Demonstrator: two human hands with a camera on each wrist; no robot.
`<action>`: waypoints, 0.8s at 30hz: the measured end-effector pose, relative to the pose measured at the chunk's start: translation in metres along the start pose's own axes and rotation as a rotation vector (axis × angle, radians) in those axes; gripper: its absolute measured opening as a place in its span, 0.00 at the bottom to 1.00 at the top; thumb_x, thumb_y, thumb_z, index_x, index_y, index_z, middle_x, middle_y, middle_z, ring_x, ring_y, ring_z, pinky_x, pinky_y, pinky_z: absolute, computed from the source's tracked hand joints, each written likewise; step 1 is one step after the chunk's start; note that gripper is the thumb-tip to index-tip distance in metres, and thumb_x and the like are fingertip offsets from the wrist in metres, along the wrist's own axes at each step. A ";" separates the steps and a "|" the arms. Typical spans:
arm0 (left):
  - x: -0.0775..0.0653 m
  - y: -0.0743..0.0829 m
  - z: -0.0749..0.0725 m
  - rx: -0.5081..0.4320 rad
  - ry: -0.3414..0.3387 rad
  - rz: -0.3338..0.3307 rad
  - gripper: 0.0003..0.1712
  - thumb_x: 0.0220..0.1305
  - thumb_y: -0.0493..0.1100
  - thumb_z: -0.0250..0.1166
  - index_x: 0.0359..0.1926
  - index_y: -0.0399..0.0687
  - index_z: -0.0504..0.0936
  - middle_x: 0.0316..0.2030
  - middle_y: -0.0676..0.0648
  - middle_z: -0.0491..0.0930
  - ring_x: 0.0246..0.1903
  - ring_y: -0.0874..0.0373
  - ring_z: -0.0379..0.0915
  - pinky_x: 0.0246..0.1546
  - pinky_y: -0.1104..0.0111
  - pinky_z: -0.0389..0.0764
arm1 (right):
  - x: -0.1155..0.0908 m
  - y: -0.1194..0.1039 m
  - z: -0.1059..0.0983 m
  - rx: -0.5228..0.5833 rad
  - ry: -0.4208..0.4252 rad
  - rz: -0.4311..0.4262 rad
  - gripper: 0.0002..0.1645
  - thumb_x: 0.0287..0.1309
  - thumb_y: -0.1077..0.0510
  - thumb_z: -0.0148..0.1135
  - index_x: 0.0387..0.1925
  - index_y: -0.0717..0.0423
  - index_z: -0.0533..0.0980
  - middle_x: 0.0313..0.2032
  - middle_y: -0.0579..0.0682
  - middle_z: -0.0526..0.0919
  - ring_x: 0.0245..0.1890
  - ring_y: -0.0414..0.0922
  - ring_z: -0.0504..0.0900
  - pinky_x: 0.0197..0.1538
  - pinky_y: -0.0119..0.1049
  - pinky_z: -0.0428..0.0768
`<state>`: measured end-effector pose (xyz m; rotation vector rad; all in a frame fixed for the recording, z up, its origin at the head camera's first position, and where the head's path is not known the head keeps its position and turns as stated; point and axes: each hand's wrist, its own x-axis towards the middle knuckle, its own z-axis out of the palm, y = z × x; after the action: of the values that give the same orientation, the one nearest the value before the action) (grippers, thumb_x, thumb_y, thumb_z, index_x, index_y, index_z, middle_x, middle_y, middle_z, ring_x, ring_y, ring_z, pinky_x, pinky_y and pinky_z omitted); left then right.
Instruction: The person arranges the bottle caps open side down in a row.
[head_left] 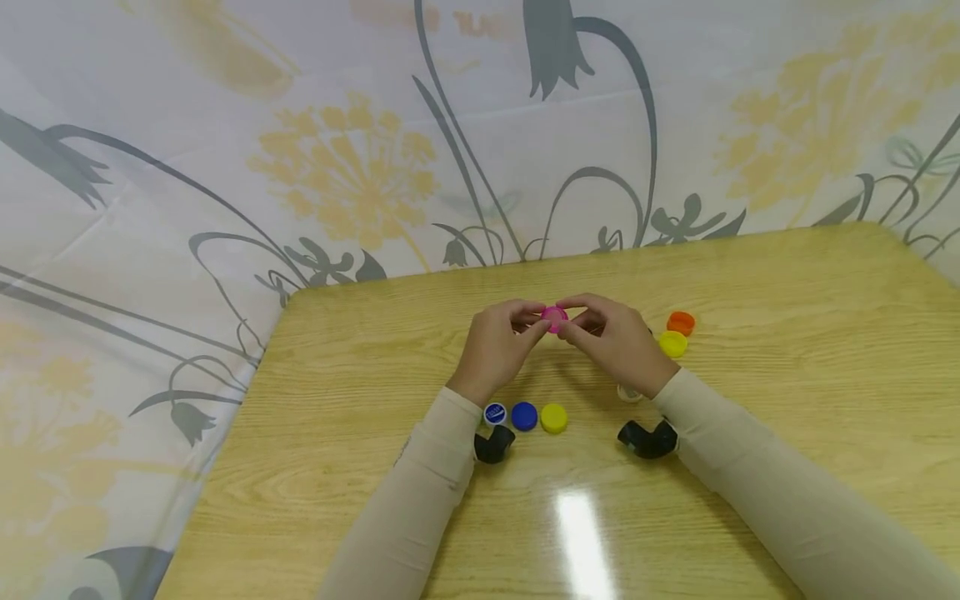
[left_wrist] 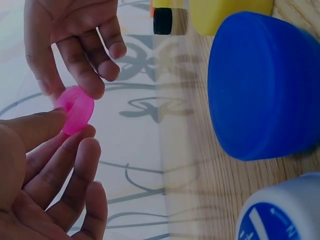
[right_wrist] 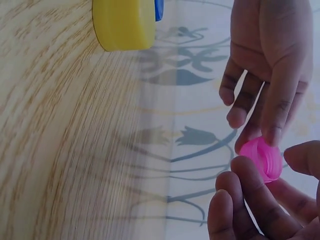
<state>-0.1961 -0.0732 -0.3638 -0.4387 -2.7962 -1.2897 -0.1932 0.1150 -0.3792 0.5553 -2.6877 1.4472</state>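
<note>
Cap [head_left: 554, 319], pink, tilted, hollow side facing upward.

Pale cap [head_left: 627, 394] partly hidden

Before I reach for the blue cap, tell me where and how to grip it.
Probably best to come from above and pinch the blue cap by its side wall, at the near and far edges: it lies flat, smooth closed top up, and the white-and-blue cap and nearer yellow cap flank it closely, leaving little finger room there.
</note>
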 end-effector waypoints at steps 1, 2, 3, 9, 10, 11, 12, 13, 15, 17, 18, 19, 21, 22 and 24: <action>0.000 0.000 0.000 0.002 0.001 0.001 0.19 0.69 0.48 0.65 0.56 0.46 0.84 0.43 0.49 0.89 0.43 0.57 0.81 0.40 0.72 0.81 | 0.000 0.000 0.000 0.014 -0.009 0.012 0.23 0.69 0.50 0.62 0.61 0.54 0.76 0.38 0.57 0.89 0.36 0.53 0.86 0.38 0.37 0.79; 0.000 0.000 0.000 0.002 0.002 0.004 0.18 0.69 0.48 0.66 0.56 0.46 0.84 0.43 0.49 0.89 0.43 0.57 0.81 0.39 0.72 0.81 | 0.000 0.000 -0.001 0.026 -0.016 0.023 0.23 0.69 0.49 0.61 0.61 0.54 0.76 0.39 0.57 0.88 0.37 0.53 0.85 0.38 0.38 0.79; 0.000 -0.001 0.000 0.001 0.001 0.008 0.18 0.68 0.48 0.66 0.56 0.46 0.84 0.43 0.49 0.89 0.43 0.57 0.81 0.38 0.73 0.81 | 0.000 0.000 -0.001 0.039 -0.023 0.032 0.23 0.70 0.48 0.60 0.61 0.54 0.75 0.40 0.58 0.88 0.37 0.54 0.85 0.39 0.38 0.79; -0.001 -0.001 0.000 -0.016 -0.006 0.031 0.15 0.66 0.47 0.68 0.52 0.50 0.85 0.44 0.52 0.88 0.41 0.58 0.83 0.38 0.72 0.82 | 0.001 0.001 -0.004 0.088 -0.052 0.076 0.23 0.73 0.46 0.55 0.61 0.54 0.75 0.43 0.60 0.88 0.43 0.55 0.85 0.46 0.46 0.83; -0.001 -0.001 0.000 -0.020 -0.009 0.033 0.14 0.66 0.47 0.68 0.51 0.51 0.85 0.45 0.52 0.88 0.41 0.58 0.83 0.38 0.72 0.82 | 0.001 0.001 -0.004 0.088 -0.055 0.080 0.23 0.73 0.46 0.55 0.60 0.54 0.76 0.43 0.60 0.88 0.43 0.55 0.86 0.47 0.46 0.83; -0.001 0.000 0.000 -0.022 -0.012 0.034 0.13 0.65 0.47 0.69 0.50 0.52 0.84 0.45 0.53 0.87 0.41 0.58 0.83 0.39 0.72 0.83 | 0.001 0.001 -0.005 0.090 -0.057 0.082 0.23 0.73 0.46 0.55 0.60 0.55 0.76 0.44 0.60 0.87 0.43 0.55 0.86 0.47 0.46 0.83; -0.001 0.000 0.000 -0.026 -0.017 0.033 0.13 0.65 0.46 0.69 0.49 0.52 0.84 0.45 0.53 0.87 0.41 0.58 0.83 0.39 0.72 0.83 | 0.001 0.000 -0.005 0.090 -0.060 0.084 0.23 0.73 0.46 0.56 0.59 0.55 0.76 0.44 0.61 0.87 0.43 0.56 0.86 0.47 0.45 0.83; -0.001 0.001 0.000 -0.032 -0.022 0.032 0.12 0.65 0.45 0.70 0.49 0.52 0.84 0.46 0.53 0.86 0.41 0.58 0.83 0.39 0.72 0.83 | 0.001 0.000 -0.005 0.085 -0.060 0.083 0.23 0.72 0.46 0.56 0.59 0.55 0.77 0.44 0.60 0.87 0.43 0.55 0.86 0.47 0.44 0.83; -0.001 0.001 0.000 -0.042 -0.031 0.029 0.12 0.65 0.43 0.70 0.48 0.52 0.83 0.47 0.52 0.86 0.42 0.58 0.83 0.39 0.72 0.84 | 0.001 0.000 -0.005 0.071 -0.055 0.079 0.22 0.71 0.46 0.58 0.58 0.55 0.77 0.44 0.60 0.87 0.43 0.55 0.86 0.45 0.41 0.82; -0.001 0.002 0.000 -0.053 -0.041 0.028 0.12 0.65 0.41 0.69 0.49 0.51 0.83 0.48 0.51 0.85 0.43 0.57 0.83 0.40 0.71 0.84 | 0.001 -0.001 -0.006 0.061 -0.046 0.068 0.22 0.70 0.47 0.59 0.57 0.56 0.78 0.45 0.60 0.87 0.43 0.54 0.86 0.45 0.42 0.83; -0.001 0.002 0.000 -0.058 -0.050 0.027 0.13 0.65 0.41 0.69 0.50 0.51 0.82 0.49 0.51 0.84 0.43 0.57 0.83 0.40 0.71 0.84 | 0.001 0.000 -0.005 0.055 -0.040 0.060 0.22 0.70 0.48 0.60 0.57 0.56 0.78 0.46 0.59 0.86 0.44 0.54 0.86 0.45 0.42 0.83; -0.001 0.002 0.000 -0.061 -0.061 0.030 0.13 0.65 0.41 0.69 0.51 0.52 0.82 0.50 0.51 0.84 0.44 0.57 0.83 0.41 0.71 0.84 | 0.001 0.000 -0.005 0.052 -0.034 0.053 0.21 0.70 0.48 0.60 0.57 0.55 0.78 0.47 0.59 0.86 0.44 0.53 0.86 0.46 0.43 0.84; -0.002 0.002 -0.001 -0.066 -0.082 0.036 0.14 0.67 0.42 0.67 0.53 0.52 0.81 0.51 0.51 0.83 0.45 0.56 0.82 0.41 0.71 0.84 | 0.001 0.000 -0.005 0.054 -0.021 0.043 0.21 0.70 0.48 0.60 0.57 0.55 0.78 0.48 0.57 0.86 0.44 0.53 0.86 0.48 0.47 0.84; -0.002 0.002 -0.001 -0.069 -0.091 0.039 0.15 0.68 0.43 0.66 0.55 0.53 0.80 0.51 0.51 0.83 0.46 0.56 0.82 0.41 0.70 0.84 | 0.001 0.000 -0.004 0.059 -0.015 0.035 0.20 0.69 0.49 0.61 0.57 0.55 0.78 0.49 0.58 0.86 0.45 0.53 0.86 0.48 0.48 0.84; -0.003 0.002 -0.001 -0.068 -0.105 0.041 0.16 0.70 0.45 0.64 0.58 0.53 0.80 0.53 0.51 0.83 0.47 0.56 0.81 0.42 0.70 0.84 | 0.002 0.001 -0.004 0.063 -0.005 0.026 0.20 0.69 0.50 0.61 0.56 0.54 0.78 0.49 0.57 0.86 0.45 0.53 0.86 0.50 0.49 0.84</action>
<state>-0.1928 -0.0731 -0.3618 -0.5809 -2.8175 -1.3955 -0.1955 0.1180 -0.3779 0.5308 -2.6709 1.5435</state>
